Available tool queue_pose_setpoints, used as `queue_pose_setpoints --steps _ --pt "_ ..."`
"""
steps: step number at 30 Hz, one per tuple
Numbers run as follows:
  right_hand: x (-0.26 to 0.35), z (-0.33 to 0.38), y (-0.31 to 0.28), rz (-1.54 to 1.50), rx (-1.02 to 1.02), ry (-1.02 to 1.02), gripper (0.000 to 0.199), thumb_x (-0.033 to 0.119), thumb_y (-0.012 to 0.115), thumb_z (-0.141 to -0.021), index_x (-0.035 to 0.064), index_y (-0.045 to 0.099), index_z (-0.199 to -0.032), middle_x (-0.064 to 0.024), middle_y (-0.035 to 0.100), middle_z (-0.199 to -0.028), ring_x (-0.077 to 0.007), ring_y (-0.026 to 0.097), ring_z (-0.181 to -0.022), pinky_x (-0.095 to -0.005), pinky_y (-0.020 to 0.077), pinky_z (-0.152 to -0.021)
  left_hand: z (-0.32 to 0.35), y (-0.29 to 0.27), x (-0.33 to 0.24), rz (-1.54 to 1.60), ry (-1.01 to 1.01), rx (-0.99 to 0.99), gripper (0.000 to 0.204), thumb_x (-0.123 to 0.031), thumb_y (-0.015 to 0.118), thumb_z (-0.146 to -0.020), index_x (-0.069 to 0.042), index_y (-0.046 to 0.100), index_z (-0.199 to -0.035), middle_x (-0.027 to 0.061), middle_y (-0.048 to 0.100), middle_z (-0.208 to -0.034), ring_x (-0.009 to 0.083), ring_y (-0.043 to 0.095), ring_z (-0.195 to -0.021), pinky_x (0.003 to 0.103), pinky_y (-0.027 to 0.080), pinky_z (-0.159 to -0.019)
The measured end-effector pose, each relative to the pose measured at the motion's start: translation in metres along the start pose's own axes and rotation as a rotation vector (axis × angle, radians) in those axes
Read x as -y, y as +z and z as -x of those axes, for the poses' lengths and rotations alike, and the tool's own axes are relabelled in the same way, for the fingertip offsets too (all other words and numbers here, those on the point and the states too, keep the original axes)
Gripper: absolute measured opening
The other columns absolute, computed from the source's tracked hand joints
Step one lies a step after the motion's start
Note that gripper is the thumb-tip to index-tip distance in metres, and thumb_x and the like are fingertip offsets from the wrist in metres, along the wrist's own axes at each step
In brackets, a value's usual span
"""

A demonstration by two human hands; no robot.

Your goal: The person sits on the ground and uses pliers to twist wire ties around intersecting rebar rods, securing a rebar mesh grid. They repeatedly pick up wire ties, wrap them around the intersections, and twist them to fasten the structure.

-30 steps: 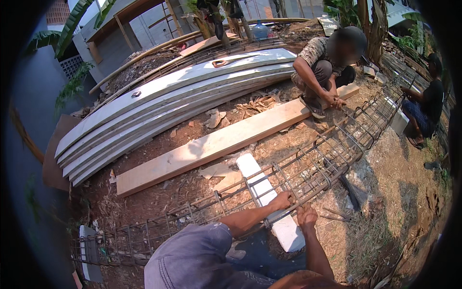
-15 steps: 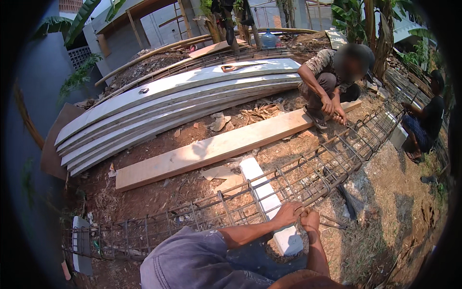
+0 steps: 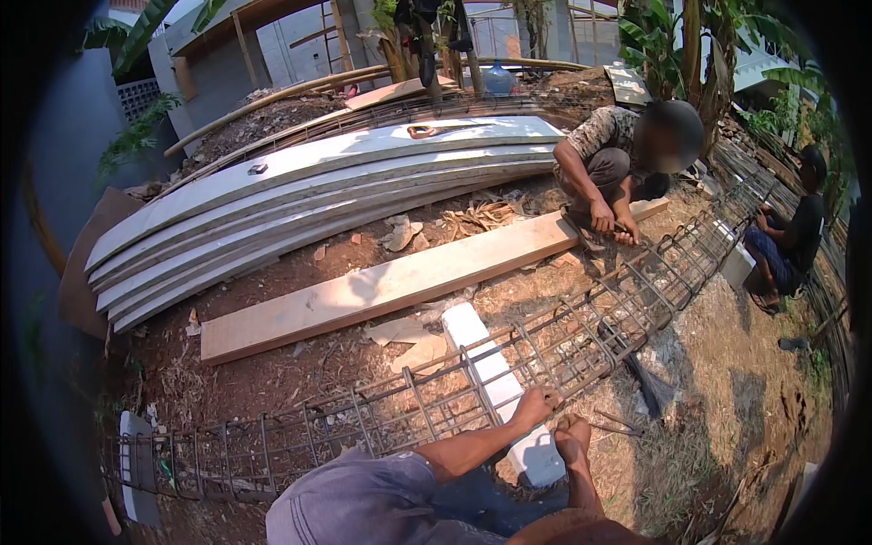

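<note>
A long rebar cage (image 3: 413, 393) runs from the lower left to the upper right in front of me, made of lengthwise bars with stirrups around them. My left hand (image 3: 536, 406) is closed at its near side, fingers curled by the bar; anything in them is too small to make out. Just below and to the right, my right hand (image 3: 572, 438) is apart from the left, fingers bent together, and what they may hold is hidden. Between my forearms lies the near end of a white block (image 3: 538, 456), which passes under the cage. A dark, thin two-pronged tool (image 3: 618, 423) rests right of my right hand.
A wooden plank (image 3: 391, 286) lies beyond the cage, with stacked white-topped boards (image 3: 318, 173) behind it. One person (image 3: 599, 154) squats at the cage's far side; another (image 3: 790, 236) sits at its far right end. Another white block (image 3: 138, 468) supports the left end.
My hands were together at the bar; now they are apart, the right one lower and nearer me. The squatting person's hands have drawn back from the cage. The view has shifted slightly.
</note>
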State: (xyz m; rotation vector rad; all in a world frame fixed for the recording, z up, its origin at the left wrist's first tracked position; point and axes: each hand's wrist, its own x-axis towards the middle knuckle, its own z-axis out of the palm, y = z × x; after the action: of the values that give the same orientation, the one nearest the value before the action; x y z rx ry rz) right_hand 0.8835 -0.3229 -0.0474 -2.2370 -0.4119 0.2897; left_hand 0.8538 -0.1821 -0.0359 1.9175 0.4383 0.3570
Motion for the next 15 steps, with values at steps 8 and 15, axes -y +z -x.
queue_pose_setpoints --steps 8,15 --pt "0.031 -0.052 -0.064 0.414 -0.017 -0.206 0.021 0.017 0.056 -0.082 0.0013 0.069 -0.086 -0.0262 0.064 -0.075 -0.0426 0.064 -0.074 -0.0506 0.0500 -0.070 -0.005 0.000 -0.020 -0.037 -0.049 0.104 0.023 -0.023 0.065 -0.085 0.000 0.068 -0.088 0.0234 0.066 -0.089 0.0422 0.062 -0.083 0.046 0.049 -0.076" --pt "-0.017 -0.034 -0.014 -0.402 0.200 0.230 0.027 0.026 0.057 -0.089 0.0028 0.067 -0.081 -0.0107 0.065 -0.065 -0.0286 0.063 -0.059 -0.0397 0.0505 -0.055 -0.008 0.004 -0.008 -0.096 -0.052 0.102 0.031 -0.028 0.063 -0.088 -0.003 0.069 -0.104 0.0202 0.069 -0.097 0.0398 0.064 -0.091 0.043 0.051 -0.082"
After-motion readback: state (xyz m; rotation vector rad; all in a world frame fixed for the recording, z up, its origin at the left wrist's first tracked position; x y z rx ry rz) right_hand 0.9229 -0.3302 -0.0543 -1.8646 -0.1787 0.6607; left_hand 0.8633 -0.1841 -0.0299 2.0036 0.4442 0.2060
